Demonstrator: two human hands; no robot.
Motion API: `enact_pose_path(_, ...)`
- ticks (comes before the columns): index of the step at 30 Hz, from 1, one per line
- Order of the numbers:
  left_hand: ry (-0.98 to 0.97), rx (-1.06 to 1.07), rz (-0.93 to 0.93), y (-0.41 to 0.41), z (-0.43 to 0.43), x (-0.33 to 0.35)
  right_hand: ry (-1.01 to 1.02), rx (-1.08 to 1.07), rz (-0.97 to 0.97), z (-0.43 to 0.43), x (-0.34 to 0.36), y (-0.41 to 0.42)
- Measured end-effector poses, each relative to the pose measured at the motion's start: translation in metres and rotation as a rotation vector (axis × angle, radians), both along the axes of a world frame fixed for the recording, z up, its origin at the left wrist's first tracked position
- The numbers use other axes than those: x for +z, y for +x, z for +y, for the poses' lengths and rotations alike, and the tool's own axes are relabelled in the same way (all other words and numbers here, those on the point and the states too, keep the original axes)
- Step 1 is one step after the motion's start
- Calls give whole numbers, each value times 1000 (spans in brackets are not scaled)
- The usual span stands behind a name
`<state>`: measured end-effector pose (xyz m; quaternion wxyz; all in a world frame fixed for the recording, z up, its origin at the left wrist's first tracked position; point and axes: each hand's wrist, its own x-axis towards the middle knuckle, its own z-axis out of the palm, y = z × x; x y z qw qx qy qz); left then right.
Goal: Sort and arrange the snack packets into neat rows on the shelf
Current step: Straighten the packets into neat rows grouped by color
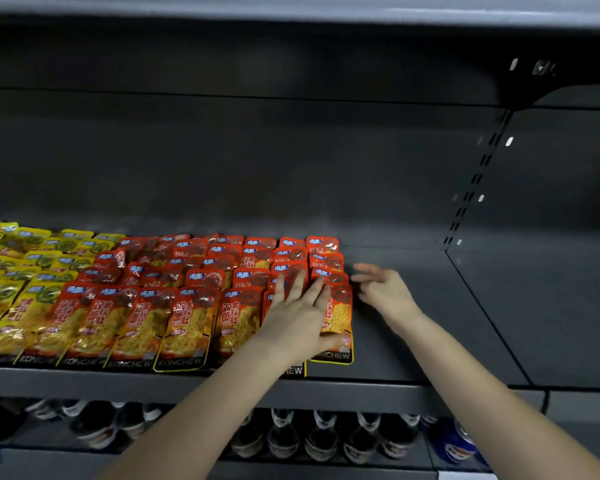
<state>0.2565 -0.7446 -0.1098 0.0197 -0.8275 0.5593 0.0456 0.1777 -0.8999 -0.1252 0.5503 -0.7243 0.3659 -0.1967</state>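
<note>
Resting on red packets [194, 317], left hand [298, 313] fingers spread, right hand [385, 289] spread loosely just beside them, grey shelf [430, 323].

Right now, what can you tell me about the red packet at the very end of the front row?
The end packet is a shiny red-and-orange plastic pouch. It has a picture of yellow food and a black, yellow-edged strip at the bottom showing the letters NCHEW. It lies at the right end of the front row on the grey shelf, near the front edge. The left hand rests on its left part with straight fingers.
</note>
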Motion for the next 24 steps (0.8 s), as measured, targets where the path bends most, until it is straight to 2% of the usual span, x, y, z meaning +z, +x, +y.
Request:
enact_pose_path(3, 13, -10, 4, 0, 6, -2, -44, 39, 0, 18, -5, -2)
enact_pose_path(11, -72, -26, 75, -5, 20, -4, -103, -73, -124, 47, -1, -16)
enact_pose_path(15, -90, -55, 82, -11, 35, -4, -176, -47, -149, 65, 10, -28)
enact_pose_path(24, -175, -105, 117, -1, 99, 7, -239, -71, -198, 117, 18, -56)
